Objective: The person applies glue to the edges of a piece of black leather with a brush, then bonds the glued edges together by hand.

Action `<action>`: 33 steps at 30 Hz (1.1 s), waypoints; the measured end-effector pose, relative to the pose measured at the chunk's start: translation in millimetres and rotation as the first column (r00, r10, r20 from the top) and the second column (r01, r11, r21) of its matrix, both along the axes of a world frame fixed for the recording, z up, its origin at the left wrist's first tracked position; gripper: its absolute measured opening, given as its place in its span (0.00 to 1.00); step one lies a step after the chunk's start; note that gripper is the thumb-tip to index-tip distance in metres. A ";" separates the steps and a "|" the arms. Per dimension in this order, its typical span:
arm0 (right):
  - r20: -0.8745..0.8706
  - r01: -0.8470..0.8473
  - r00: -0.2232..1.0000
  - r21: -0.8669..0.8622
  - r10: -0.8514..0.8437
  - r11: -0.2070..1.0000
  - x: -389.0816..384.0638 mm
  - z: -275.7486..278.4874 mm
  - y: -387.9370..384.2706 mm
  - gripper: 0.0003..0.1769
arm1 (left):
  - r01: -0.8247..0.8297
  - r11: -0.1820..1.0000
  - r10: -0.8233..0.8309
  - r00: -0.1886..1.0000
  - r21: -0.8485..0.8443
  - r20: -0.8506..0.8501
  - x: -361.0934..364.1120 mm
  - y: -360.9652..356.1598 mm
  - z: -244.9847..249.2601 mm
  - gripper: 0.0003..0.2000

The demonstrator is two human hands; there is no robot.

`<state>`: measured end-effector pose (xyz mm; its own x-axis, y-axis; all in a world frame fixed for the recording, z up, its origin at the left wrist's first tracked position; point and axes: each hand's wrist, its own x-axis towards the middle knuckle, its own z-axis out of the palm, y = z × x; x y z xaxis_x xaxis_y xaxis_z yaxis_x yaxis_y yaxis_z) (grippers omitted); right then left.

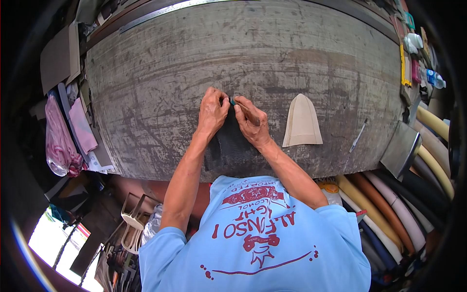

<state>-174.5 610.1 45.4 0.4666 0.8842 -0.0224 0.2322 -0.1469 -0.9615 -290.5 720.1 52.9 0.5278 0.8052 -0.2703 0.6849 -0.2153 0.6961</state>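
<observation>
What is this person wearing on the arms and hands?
The left hand and right hand are bare: no gloves, watch or rings show. Forearms are uncovered; the short sleeves of a light blue T-shirt with dark red print end above the elbows.

Worktable [160, 73]: worn, scratched, matt grey surface. Dark mesh fabric piece [232, 141]. Beige cut piece [302, 121]: matt, smooth. Far-edge ruler [160, 12]: metal.
</observation>
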 end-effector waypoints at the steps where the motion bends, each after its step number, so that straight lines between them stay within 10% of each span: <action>1: 0.028 -0.023 0.999 -0.016 0.023 1.000 1.1 3.1 0.0 0.13 | 0.000 1.000 0.000 1.000 -0.004 -0.006 -0.2 -0.1 -0.1 0.08; 25: 0.029 0.003 1.000 -0.122 0.001 0.992 1.9 12.4 11.0 0.16 | -0.074 0.994 0.079 0.995 -0.081 0.058 -0.3 -2.2 -4.4 0.08; 33: -0.215 0.074 0.972 -0.113 -0.097 0.991 -1.1 1.0 3.2 0.15 | -0.049 0.998 0.050 0.998 -0.033 0.031 -0.8 -0.6 -1.4 0.09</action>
